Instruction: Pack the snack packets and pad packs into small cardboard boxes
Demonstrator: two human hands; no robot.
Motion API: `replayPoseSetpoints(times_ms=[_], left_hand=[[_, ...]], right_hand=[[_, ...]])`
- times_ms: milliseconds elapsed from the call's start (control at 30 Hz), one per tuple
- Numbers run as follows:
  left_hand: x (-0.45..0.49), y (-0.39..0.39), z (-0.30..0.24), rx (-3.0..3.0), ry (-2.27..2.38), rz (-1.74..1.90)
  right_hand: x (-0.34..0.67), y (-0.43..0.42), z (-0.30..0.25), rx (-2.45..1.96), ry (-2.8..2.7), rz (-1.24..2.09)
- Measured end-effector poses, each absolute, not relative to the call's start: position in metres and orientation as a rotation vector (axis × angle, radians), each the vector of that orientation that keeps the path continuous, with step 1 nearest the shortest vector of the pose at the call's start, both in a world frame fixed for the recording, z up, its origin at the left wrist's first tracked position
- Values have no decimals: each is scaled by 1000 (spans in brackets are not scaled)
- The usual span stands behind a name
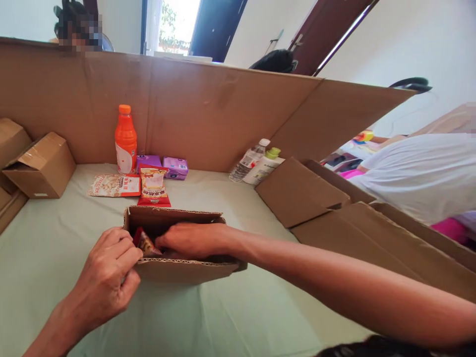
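Note:
An open cardboard box stands in front of me on the pale green cloth. My left hand is closed on its left edge, with the fingers curled over the rim. My right hand reaches down into the box, its fingers closed at the near end of a red and brown snack packet. The lower part of that packet and some of my right fingertips are hidden. Just behind the box lie a red and yellow snack bag and a flat white and red pouch.
An orange drink bottle stands beside two purple tissue packs. A clear bottle and a white tube with a green cap lean at the right. Cardboard boxes flank both sides; a tall cardboard wall closes the back.

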State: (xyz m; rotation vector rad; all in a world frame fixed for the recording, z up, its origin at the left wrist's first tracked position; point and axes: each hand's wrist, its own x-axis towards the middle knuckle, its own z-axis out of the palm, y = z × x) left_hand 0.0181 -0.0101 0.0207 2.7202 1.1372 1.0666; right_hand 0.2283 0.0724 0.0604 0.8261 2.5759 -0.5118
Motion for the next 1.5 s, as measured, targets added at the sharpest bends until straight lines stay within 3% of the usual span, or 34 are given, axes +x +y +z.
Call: replayPoseSetpoints(times_ms=[300, 533, 733, 933, 1200, 1267, 1367, 1500], left_hand=[[8, -28, -12, 2454, 1249, 1271], [11, -22, -11, 2473, 1283, 1193], [5, -25, -13, 2431, 1359, 1087], [-8, -19, -4, 2411, 1250, 969], [-5, -11, 9, 2448, 1267, 832], [5, -9, 8, 2429, 1319, 898], [17, -9, -1, 2382, 1434, 1023], [20, -13, -16, 2408, 1594, 1229]], right_hand=[[290, 61, 79, 1101, 3070, -470], [309, 64, 66, 1233, 3166, -511], [357, 19, 63, 1792, 3249, -165], [366, 3, 43, 1646, 3171, -624], [356, 21, 19, 1441, 3204, -822], [356, 24, 22, 1616, 3309, -735], [354, 29, 26, 1926, 3467, -312], [343, 32, 9, 1390, 3511, -158]])
